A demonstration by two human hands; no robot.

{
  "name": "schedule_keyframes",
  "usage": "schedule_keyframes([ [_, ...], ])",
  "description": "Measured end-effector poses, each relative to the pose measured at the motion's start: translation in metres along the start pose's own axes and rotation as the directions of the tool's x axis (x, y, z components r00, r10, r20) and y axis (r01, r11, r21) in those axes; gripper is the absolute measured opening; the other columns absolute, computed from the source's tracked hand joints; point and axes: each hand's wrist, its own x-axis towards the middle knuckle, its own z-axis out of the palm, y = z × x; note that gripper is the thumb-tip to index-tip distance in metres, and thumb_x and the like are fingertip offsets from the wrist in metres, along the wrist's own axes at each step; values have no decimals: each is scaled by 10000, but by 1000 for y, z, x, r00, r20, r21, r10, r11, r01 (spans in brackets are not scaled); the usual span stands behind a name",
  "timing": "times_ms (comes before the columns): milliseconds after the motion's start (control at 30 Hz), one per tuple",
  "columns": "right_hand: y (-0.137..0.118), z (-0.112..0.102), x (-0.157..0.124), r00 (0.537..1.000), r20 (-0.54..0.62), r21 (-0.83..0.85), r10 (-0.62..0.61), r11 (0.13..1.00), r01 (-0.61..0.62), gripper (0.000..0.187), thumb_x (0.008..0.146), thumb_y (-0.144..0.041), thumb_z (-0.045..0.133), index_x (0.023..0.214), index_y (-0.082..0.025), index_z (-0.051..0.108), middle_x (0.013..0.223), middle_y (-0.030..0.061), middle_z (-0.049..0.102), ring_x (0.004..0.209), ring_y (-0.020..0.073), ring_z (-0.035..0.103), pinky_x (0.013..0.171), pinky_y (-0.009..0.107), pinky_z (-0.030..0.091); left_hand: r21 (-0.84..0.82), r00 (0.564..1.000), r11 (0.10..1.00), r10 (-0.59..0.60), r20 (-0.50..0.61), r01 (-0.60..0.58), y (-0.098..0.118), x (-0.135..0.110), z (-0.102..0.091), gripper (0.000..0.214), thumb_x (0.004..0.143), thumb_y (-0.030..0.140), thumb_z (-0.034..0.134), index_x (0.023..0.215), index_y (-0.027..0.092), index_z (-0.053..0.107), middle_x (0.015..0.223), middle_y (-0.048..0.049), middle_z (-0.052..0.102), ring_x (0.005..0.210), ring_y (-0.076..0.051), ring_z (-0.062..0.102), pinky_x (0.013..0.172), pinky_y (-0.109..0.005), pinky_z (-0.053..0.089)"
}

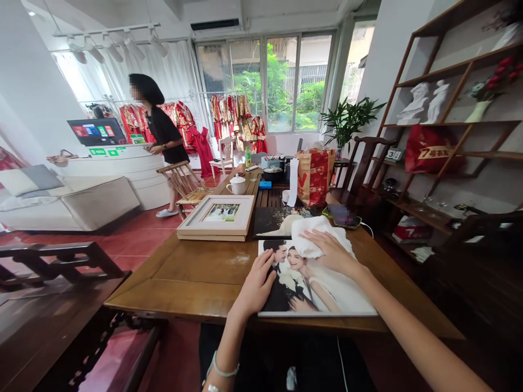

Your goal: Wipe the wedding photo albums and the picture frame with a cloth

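A wedding photo panel [304,286] lies flat at the front edge of the wooden table, showing a couple. My left hand [256,280] rests on its left edge, fingers stretched out, with nothing held. Under my right hand [329,251] is a bunched white cloth [300,230], pressed onto the panel's upper part; part of the cloth sticks out beyond the fingers. Just behind the panel lies a dark picture [267,218], partly covered by the cloth. To the left, a light wooden picture frame [188,224] with a small photo lies flat on the table.
A lidded white mug [237,185] stands behind the frame. Farther back are a red and brown paper bag [314,177] and a blue box [265,185]. A phone [343,216] with a cable lies at the right. A person [163,130] stands beyond a bamboo chair [186,182].
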Motion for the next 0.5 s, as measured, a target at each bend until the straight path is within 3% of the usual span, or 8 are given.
schedule_keyframes([
  [100,-23,3,-9,999,14,-3,-45,999,45,725,668,-98,490,1374,-247,423,1452,33,384,1352,276,277,1095,505,193,12,1000,1000,1,3,-1,0,0,0,443,900,223,421,1343,201,443,1457,-100,379,1368,-224,298,1140,-488,225],
  [300,-77,-1,-95,980,64,32,-187,982,185,961,537,-23,433,1440,-310,268,1505,-29,268,1390,247,168,1120,507,136,32,1000,999,11,8,-11,0,1,2,448,900,206,405,1347,178,437,1459,-114,370,1371,-226,289,1142,-488,218],
  [400,-78,-9,-124,972,113,84,-205,977,196,913,602,-45,463,1435,-357,258,1496,-70,276,1380,233,211,1126,461,189,40,1000,999,-4,15,3,1,1,2,449,900,207,407,1345,167,439,1460,-120,368,1371,-228,289,1143,-485,214],
  [500,-53,-13,-125,987,95,93,-127,989,118,792,689,-86,467,1404,-395,321,1458,-90,355,1350,219,292,1095,430,278,32,1000,999,-3,13,2,1,1,1,444,902,214,414,1345,194,440,1460,-102,373,1370,-224,294,1142,-484,217],
])
